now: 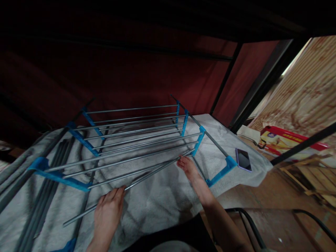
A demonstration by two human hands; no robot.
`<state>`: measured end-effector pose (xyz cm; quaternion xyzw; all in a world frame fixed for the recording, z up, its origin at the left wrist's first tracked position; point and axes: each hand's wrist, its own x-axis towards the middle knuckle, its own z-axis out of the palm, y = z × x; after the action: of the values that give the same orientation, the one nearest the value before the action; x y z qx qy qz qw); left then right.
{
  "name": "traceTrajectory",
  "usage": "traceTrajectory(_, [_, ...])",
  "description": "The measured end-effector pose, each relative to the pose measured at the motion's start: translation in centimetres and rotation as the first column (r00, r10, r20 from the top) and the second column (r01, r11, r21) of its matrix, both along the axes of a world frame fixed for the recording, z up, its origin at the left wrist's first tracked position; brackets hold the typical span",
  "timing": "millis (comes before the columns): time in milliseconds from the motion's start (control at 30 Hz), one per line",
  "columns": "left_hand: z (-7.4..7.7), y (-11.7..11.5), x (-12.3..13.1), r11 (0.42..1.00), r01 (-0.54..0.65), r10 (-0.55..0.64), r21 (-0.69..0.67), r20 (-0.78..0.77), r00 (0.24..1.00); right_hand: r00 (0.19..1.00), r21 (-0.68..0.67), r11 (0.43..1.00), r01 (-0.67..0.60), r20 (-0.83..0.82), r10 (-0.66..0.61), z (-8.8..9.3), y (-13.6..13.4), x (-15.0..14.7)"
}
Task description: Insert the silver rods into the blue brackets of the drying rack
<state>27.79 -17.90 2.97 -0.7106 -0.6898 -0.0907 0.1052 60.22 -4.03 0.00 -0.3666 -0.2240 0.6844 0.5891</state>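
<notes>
A loose grey metal tube (147,177) slants across in front of me. My left hand (109,206) is closed over it near its left end, which sticks out past the hand. At its far right end my right hand (187,167) pinches the tube with the fingertips. Behind stands a partly built rack (136,143) of grey tubes and blue plastic brackets, lying on a pale cloth. The nearest blue bracket (222,173) on the right side has no crossbar in it. On the left, another blue bracket (63,178) bears the ends of the nearest crossbars.
Several dark grey tubes (44,199) lie in a bundle on the left of the cloth. A phone (243,159) rests at the right. A red and yellow box (286,140) and a wooden item (312,180) are on the floor. Dark frame posts (227,77) border the bed-like surface.
</notes>
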Motion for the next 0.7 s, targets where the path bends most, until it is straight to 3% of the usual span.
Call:
traceTrajectory(267, [0.8, 2.0, 0.1, 1.000, -0.020, 0.021, 0.017, -0.064, 0.998, 0.999, 0.036, 0.999, -0.005, -0.034, 0.006, -0.3, 1.0, -0.4])
traceTrajectory(433, [1.3, 2.7, 0.7, 0.999, -0.047, 0.047, -0.008, -0.009, 0.999, 0.997, -0.031, 1.000, -0.003, 0.083, 0.005, -0.4, 1.7, 0.3])
traceTrajectory(567, [2.1, 3.1, 1.2, 0.996, -0.063, 0.065, -0.058, 0.033, 0.997, 0.982, -0.052, 0.996, -0.066, 0.176, 0.074, -1.0, 1.1, 0.8])
traceTrajectory(700, [2.1, 3.7, 1.3, 0.993, -0.091, 0.095, -0.072, 0.053, 0.994, 0.908, -0.080, 0.966, -0.248, 0.329, 0.260, -1.0, -0.7, -0.1])
